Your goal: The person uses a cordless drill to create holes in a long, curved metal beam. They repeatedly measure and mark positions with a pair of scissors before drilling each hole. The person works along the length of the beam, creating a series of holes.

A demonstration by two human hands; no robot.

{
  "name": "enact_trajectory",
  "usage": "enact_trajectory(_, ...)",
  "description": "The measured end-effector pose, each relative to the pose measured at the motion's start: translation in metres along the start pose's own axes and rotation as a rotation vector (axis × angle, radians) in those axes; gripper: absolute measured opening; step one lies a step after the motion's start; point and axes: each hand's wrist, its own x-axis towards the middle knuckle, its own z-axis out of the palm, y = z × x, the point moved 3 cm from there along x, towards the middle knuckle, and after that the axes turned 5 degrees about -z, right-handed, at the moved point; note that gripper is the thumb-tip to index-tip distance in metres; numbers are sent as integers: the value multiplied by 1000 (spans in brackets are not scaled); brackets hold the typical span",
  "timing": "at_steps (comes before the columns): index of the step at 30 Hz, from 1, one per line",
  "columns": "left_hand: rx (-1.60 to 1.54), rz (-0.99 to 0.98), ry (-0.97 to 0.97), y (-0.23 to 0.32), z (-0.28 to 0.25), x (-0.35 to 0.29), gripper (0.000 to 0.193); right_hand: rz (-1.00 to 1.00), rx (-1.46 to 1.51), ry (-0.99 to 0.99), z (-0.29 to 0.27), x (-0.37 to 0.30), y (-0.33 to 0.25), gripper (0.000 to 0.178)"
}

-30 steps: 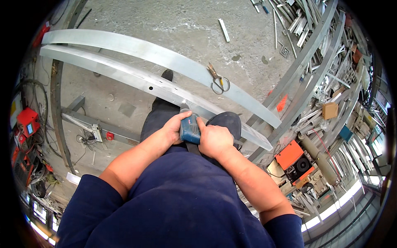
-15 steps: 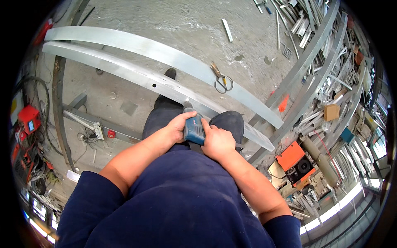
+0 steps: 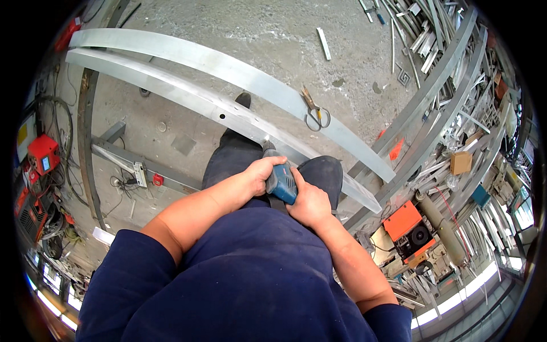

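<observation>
Over the last second the whole view has drifted toward the right of the frame, and the back of the blue drill (image 3: 283, 185) has swung slightly right, while its tip keeps to the same spot on the lower metal bar (image 3: 171, 85), right of a dark hole (image 3: 222, 116), suggesting steady work there. At centre, the left hand (image 3: 263, 175) is closed round the drill's front and the right hand (image 3: 310, 202) grips its rear. Scissors (image 3: 312, 106) lie on the upper bar (image 3: 245, 74). Bit depth cannot be told.
</observation>
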Motion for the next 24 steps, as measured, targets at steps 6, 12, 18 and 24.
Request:
enact_trajectory(6, -4, -31, -1, -3, 2, -12, 32, -31, -26, 11, 12, -1, 5, 95)
enact_trajectory(12, 11, 97, 32, -18, 14, -39, 36, -47, 38, 71, -2, -32, -9, 102)
enact_trajectory(18, 366, 443, -116, 2, 41, -63, 39, -58, 297, 356, 15, -52, -6, 106)
enact_trajectory(24, 514, 475, -215, 9, 37, -86, 45, -107, 506, 449, 27, -71, 15, 97)
